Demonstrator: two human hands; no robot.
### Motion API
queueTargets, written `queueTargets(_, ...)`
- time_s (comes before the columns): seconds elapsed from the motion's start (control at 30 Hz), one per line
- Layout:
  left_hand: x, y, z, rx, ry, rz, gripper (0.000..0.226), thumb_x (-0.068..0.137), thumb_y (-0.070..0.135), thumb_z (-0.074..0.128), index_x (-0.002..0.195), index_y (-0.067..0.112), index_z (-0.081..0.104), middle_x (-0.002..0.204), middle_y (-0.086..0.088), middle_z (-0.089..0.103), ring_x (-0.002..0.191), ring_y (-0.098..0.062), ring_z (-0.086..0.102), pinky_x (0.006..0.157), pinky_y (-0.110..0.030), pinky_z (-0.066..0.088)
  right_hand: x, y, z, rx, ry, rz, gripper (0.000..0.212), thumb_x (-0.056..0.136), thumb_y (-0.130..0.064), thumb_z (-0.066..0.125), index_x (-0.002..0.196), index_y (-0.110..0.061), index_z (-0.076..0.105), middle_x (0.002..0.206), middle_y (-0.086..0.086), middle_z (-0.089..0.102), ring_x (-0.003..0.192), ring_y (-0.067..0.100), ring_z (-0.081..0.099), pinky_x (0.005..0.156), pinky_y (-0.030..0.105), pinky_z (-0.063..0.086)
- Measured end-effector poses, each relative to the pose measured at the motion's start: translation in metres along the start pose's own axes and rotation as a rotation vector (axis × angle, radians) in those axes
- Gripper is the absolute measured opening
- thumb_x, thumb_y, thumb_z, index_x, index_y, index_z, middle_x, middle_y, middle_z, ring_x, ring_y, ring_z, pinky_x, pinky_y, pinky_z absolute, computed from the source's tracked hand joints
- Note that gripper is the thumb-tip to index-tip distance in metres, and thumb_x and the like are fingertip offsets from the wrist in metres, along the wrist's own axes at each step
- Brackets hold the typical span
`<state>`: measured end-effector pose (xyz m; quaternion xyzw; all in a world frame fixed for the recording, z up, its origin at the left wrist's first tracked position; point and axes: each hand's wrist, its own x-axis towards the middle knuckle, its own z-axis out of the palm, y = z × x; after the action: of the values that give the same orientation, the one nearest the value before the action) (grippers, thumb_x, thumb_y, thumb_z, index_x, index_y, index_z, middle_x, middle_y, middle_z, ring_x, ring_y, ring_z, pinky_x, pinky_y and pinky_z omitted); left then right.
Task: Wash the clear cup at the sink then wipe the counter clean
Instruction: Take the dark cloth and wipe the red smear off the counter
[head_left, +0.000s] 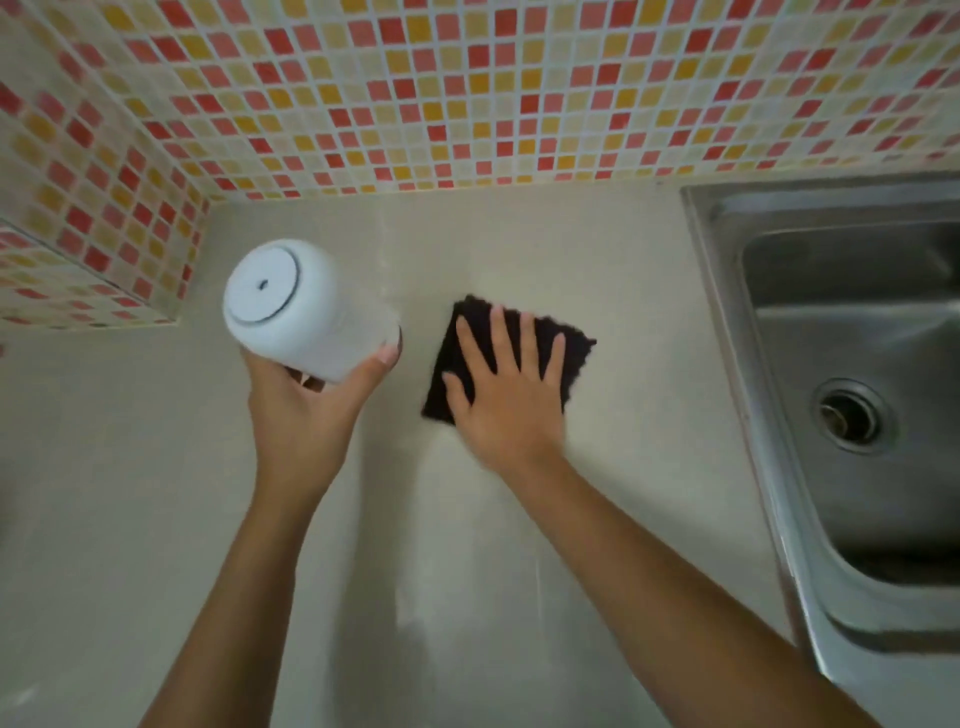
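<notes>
A single wide-angle camera sits on the person's head and looks forward and steeply down onto the pale beige, smooth worktop (130, 493), which fills most of the picture. Both bare forearms enter at 6 o'clock and reach to the middle, so the view is near. The left hand (301, 415) with the upturned translucent white plastic cup (306, 312) it grips lies just toward 9 o'clock of centre; the right hand (506, 410) lies at centre. The wall of small red, orange and cream mosaic tiles (467, 78) spans 10 to 2 o'clock, its rows bowed by the lens. The stainless steel sink (727, 322) is cut off at 3 o'clock.
</notes>
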<state>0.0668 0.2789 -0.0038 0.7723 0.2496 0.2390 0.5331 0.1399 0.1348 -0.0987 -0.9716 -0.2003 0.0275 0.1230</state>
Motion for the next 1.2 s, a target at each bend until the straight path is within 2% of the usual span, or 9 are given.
queueTargets(0.13, 0.022, 0.001, -0.008, -0.012, 0.042, 0.016, 0.087, 0.076, 0.018, 0.083, 0.146, 0.014, 0.032, 0.139, 0.002, 0.053, 0.122, -0.004, 0.054, 0.1, -0.024, 0.049, -0.109, 0.026, -0.011, -0.052, -0.069, -0.109, 0.063, 0.096, -0.059, 0.026, 0.152, -0.033, 0.014, 0.161, 0.003, 0.012, 0.148, 0.031, 0.008, 0.114, 0.061, 0.008)
queueTargets(0.27, 0.029, 0.0, -0.03, -0.029, 0.113, 0.021, 0.084, 0.076, 0.017, 0.082, 0.143, 0.007, 0.034, 0.138, -0.005, 0.054, 0.122, -0.008, 0.056, 0.1, -0.025, 0.049, -0.009, 0.044, -0.012, -0.097, -0.057, -0.066, 0.063, 0.094, -0.062, 0.022, 0.152, -0.036, 0.014, 0.161, 0.0, 0.014, 0.147, 0.028, 0.01, 0.115, 0.06, 0.001)
queueTargets(0.43, 0.023, -0.004, -0.061, 0.11, 0.084, 0.043, 0.088, 0.075, 0.025, 0.083, 0.146, 0.014, 0.032, 0.138, 0.004, 0.053, 0.121, 0.0, 0.054, 0.094, -0.016, 0.049, 0.12, 0.017, -0.003, -0.061, -0.073, 0.238, 0.064, 0.095, -0.058, 0.011, 0.153, -0.032, 0.002, 0.162, 0.003, -0.003, 0.147, 0.033, -0.008, 0.112, 0.062, -0.006)
queueTargets(0.63, 0.021, -0.004, -0.066, 0.111, 0.136, 0.053, 0.087, 0.074, 0.028, 0.085, 0.145, 0.017, 0.035, 0.139, 0.004, 0.053, 0.124, -0.006, 0.054, 0.101, -0.033, 0.05, 0.066, -0.08, 0.021, -0.009, -0.154, -0.234, 0.063, 0.095, -0.059, 0.018, 0.152, -0.034, 0.012, 0.161, 0.0, 0.008, 0.147, 0.029, -0.001, 0.115, 0.056, -0.008)
queueTargets(0.7, 0.016, -0.002, -0.063, 0.123, 0.125, 0.052, 0.087, 0.073, 0.03, 0.085, 0.144, 0.018, 0.037, 0.137, 0.004, 0.055, 0.122, -0.006, 0.056, 0.1, -0.03, 0.05, 0.088, -0.051, 0.013, -0.003, -0.146, -0.206, 0.063, 0.095, -0.061, 0.017, 0.152, -0.035, 0.011, 0.161, -0.002, 0.008, 0.148, 0.025, 0.0, 0.116, 0.053, -0.009)
queueTargets(0.87, 0.0, -0.011, -0.077, 0.106, 0.117, 0.027, 0.084, 0.071, 0.035, 0.085, 0.14, 0.011, 0.044, 0.132, 0.001, 0.06, 0.116, -0.005, 0.06, 0.091, -0.01, 0.049, 0.14, 0.082, -0.02, -0.055, -0.055, 0.143, 0.064, 0.095, -0.061, 0.015, 0.152, -0.034, 0.008, 0.162, -0.002, 0.006, 0.148, 0.023, 0.002, 0.117, 0.053, -0.001)
queueTargets(1.03, 0.0, -0.018, -0.08, 0.05, 0.179, -0.007, 0.081, 0.073, 0.031, 0.084, 0.139, 0.008, 0.043, 0.134, -0.001, 0.059, 0.117, -0.004, 0.06, 0.092, -0.015, 0.05, 0.063, 0.151, -0.035, -0.072, 0.018, 0.263, 0.063, 0.097, -0.057, 0.015, 0.153, -0.028, 0.012, 0.161, 0.005, 0.013, 0.147, 0.027, 0.008, 0.118, 0.053, 0.004)
queueTargets(1.13, -0.002, -0.022, -0.065, -0.013, 0.204, -0.019, 0.083, 0.075, 0.025, 0.084, 0.141, 0.006, 0.037, 0.137, -0.003, 0.056, 0.12, -0.005, 0.058, 0.096, -0.022, 0.05, -0.02, 0.108, -0.029, -0.074, 0.018, 0.295, 0.063, 0.098, -0.056, 0.016, 0.153, -0.026, 0.011, 0.161, 0.006, 0.013, 0.147, 0.028, 0.009, 0.118, 0.054, 0.006)
queueTargets(1.2, -0.004, -0.02, -0.049, -0.035, 0.188, -0.02, 0.083, 0.076, 0.02, 0.083, 0.142, 0.006, 0.034, 0.138, -0.002, 0.053, 0.119, -0.002, 0.057, 0.095, -0.018, 0.049, -0.085, 0.06, -0.022, -0.093, -0.046, 0.128, 0.064, 0.097, -0.056, 0.02, 0.153, -0.027, 0.012, 0.161, 0.006, 0.012, 0.147, 0.03, 0.01, 0.117, 0.054, 0.007)
